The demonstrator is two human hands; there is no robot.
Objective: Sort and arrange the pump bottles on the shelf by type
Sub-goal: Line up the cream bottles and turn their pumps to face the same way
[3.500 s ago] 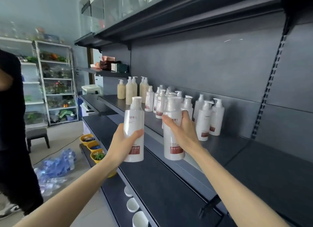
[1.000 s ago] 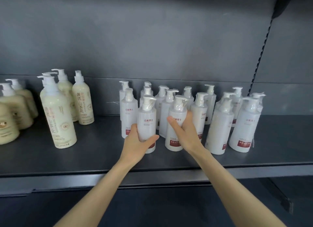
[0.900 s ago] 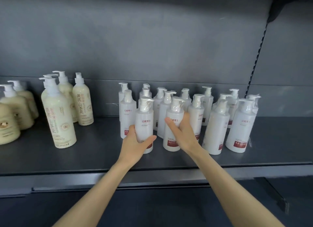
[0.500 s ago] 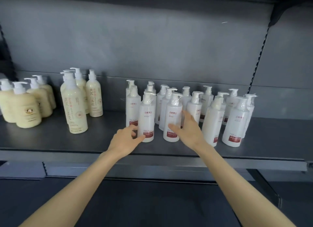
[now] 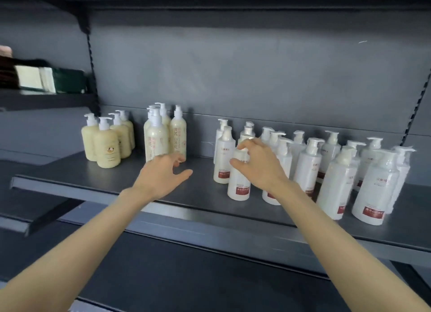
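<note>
On the dark shelf (image 5: 81, 182) stand three groups of pump bottles. Squat yellow bottles (image 5: 106, 148) are at the left, and tall cream bottles (image 5: 155, 139) with printed characters come after them. Several white bottles with red labels (image 5: 335, 176) fill the right. My left hand (image 5: 163, 174) hovers open, fingers spread, just in front of the tall cream bottles and touches nothing. My right hand (image 5: 257, 166) curls over the pump top of the front white bottle (image 5: 239, 188), which stands upright on the shelf. The pump head is hidden under my fingers.
A bare gap of shelf lies between the cream and white groups. A higher shelf at the far left carries boxes (image 5: 49, 79). A lower dark shelf (image 5: 186, 276) runs under my forearms. A slotted upright (image 5: 419, 97) bounds the bay at the right.
Both hands set down and released the two white bottles. My left hand has since moved left and opened, my right hand rose onto the front white bottle's pump, and the view swung left.
</note>
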